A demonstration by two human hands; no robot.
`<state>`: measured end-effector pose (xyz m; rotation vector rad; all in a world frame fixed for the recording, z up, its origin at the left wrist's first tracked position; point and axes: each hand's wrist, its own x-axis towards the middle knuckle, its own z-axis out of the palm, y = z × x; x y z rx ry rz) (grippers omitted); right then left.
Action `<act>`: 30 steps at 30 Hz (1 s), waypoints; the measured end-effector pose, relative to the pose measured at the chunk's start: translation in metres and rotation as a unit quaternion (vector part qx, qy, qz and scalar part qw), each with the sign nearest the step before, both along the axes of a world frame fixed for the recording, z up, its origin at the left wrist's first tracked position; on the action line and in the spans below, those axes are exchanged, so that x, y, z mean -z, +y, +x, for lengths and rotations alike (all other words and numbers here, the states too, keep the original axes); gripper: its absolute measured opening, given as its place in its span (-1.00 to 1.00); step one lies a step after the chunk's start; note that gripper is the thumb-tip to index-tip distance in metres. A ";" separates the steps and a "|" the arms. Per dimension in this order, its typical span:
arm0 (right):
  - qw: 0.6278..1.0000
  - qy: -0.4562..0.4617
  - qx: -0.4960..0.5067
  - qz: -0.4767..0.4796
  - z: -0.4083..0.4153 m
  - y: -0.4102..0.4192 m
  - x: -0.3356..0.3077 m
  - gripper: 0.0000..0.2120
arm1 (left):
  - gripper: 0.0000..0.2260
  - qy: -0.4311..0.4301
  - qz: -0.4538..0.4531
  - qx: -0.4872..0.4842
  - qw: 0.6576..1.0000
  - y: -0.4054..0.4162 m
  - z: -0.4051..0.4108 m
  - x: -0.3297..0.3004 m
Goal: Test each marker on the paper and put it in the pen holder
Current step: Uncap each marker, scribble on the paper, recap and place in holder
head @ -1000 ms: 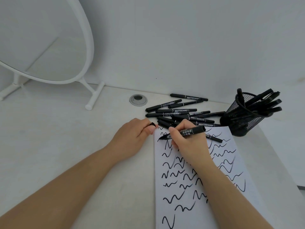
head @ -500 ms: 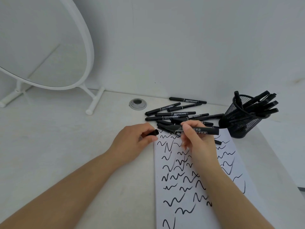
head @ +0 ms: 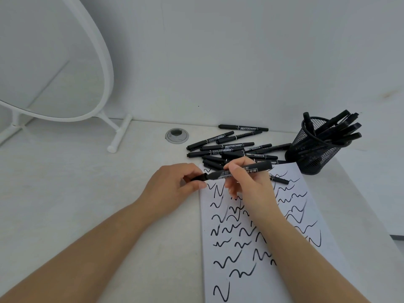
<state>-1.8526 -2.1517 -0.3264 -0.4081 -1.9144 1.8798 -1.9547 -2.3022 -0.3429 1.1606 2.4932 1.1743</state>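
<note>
My right hand [head: 249,186] pinches a black marker [head: 258,168] by its barrel, holding it level above the top of the white paper [head: 290,265]. My left hand [head: 170,186] pinches the marker's black cap [head: 199,177] against the marker's left end. The paper carries several black wavy test strokes. A pile of black markers [head: 229,147] lies just beyond the paper. At the right stands a black mesh pen holder [head: 314,154] with several markers leaning in it.
A round white-framed mirror [head: 54,62] on a stand fills the back left. A grey cable grommet [head: 177,135] sits in the desk near the wall. One loose marker [head: 281,179] lies on the paper's top right. The desk's right edge runs close past the holder.
My right hand lifted the marker's tip off the paper and turned the marker level. The marker's left end now meets the cap held in my left hand.
</note>
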 end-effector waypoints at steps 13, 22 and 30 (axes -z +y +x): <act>0.994 0.018 -0.025 -0.102 -0.001 -0.009 0.003 -0.68 | -0.78 0.125 -0.003 0.036 0.992 0.000 0.010 -0.005; 0.992 0.032 -0.079 -0.091 0.001 -0.007 0.005 -0.84 | -0.72 0.057 0.027 0.070 0.996 -0.002 0.010 -0.004; 0.995 0.031 -0.094 -0.029 0.003 -0.006 0.003 -0.83 | -0.81 -0.030 0.022 0.102 0.994 -0.003 0.006 -0.006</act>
